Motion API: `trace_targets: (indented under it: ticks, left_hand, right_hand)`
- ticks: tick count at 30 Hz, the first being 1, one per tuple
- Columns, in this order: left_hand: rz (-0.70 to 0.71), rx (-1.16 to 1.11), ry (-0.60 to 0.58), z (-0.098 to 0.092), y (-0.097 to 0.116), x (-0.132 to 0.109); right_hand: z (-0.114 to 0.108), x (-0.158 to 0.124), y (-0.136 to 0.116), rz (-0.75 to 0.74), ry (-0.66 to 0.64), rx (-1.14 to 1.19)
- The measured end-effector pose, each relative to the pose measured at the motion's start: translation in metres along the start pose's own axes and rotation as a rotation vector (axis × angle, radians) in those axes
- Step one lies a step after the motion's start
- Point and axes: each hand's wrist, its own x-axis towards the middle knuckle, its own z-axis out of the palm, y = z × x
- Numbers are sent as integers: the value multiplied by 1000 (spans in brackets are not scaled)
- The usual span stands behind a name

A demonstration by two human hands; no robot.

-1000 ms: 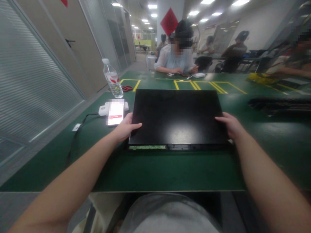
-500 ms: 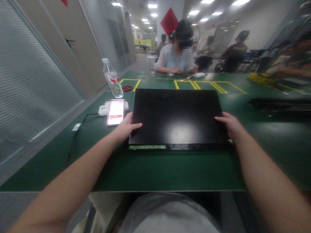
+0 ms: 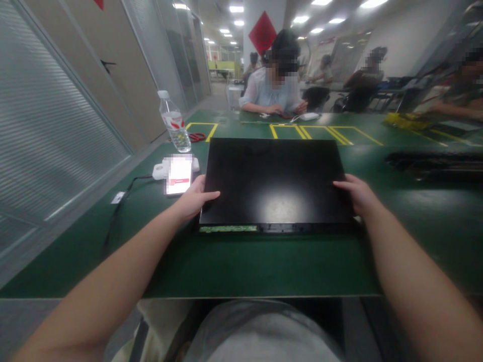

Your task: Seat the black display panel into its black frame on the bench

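Observation:
A wide black display panel [image 3: 275, 176] is held between my two hands over the green table. Along its near edge runs a thin green circuit strip [image 3: 228, 229] on the left half. My left hand [image 3: 196, 197] grips the panel's left side, thumb on the front face and the other fingers hidden behind the edge. On the opposite side my right hand [image 3: 358, 195] grips it the same way, its thumb on the face and its fingers mostly out of sight. A bright reflection lies on the lower middle of the screen.
Left of the panel lie a lit phone [image 3: 179, 176] and a white device with a black cable [image 3: 121, 201]. Behind them are a water bottle [image 3: 175, 123] and red-handled scissors [image 3: 196, 137]. Dark parts [image 3: 433, 165] lie at right. A person [image 3: 273, 88] sits across the table [image 3: 264, 269].

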Motion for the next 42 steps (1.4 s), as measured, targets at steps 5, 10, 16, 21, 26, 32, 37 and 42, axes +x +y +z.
trace_targets:
  ticks: [5,10,16,21,26,32,37,42]
  left_hand:
    - [-7,13,-5,-1,1,-1]
    - [6,21,-3,-1,0,0]
    - [18,14,-2,-1,-2,2]
    - [17,27,-3,-2,-2,1]
    - [26,36,-1,-3,-3,2]
    - [15,30,1,-3,-3,2]
    - [10,22,1,-2,-2,1]
    - [14,31,7,-3,-3,2]
  right_hand:
    - [-1,2,1,-26,-13,-24]
    - [0,1,0,0,11,-17]
    - [-1,2,3,-12,11,-17]
    - [-3,5,5,-23,-6,-30]
    - [-2,3,3,-14,6,-23]
    - [-1,2,2,7,29,5]
    - [-1,2,2,15,35,1]
    - [0,2,2,3,36,-5]
